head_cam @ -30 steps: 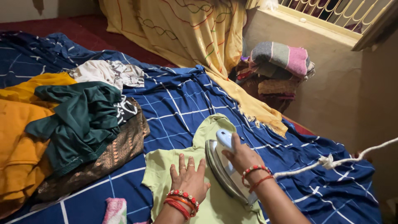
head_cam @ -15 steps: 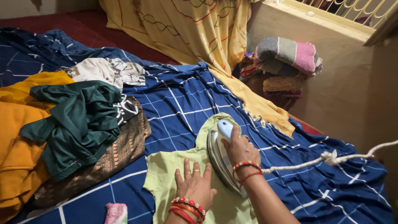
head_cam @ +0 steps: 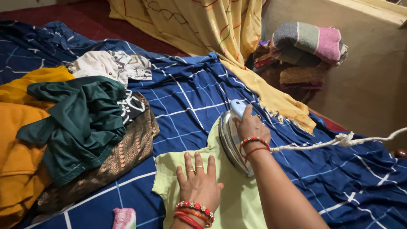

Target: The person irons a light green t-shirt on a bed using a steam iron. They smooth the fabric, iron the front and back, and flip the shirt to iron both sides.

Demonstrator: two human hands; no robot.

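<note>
A pale green garment (head_cam: pixel 237 203) lies spread on a blue checked sheet (head_cam: pixel 190 93). My left hand (head_cam: pixel 198 180) rests flat on it with fingers apart, pressing the cloth down. My right hand (head_cam: pixel 251 127) grips the light blue handle of a metal clothes iron (head_cam: pixel 231 135), which sits on the garment's upper part, tilted onto its left side. A white cord (head_cam: pixel 339 141) with a knot runs from the iron off to the right. Both wrists wear red bead bangles.
A heap of clothes lies left: a dark green one (head_cam: pixel 76 123), mustard yellow cloth (head_cam: pixel 21 144), a brown patterned piece (head_cam: pixel 123 157), a white printed one (head_cam: pixel 110 65). A yellow drape (head_cam: pixel 212 29) hangs behind. Folded blankets (head_cam: pixel 305 46) are stacked by the wall. A pink cloth (head_cam: pixel 124 218) lies near.
My right hand has pushed the iron forward and a little right along the garment. My left hand stays flat on the cloth. The view has tipped downward.
</note>
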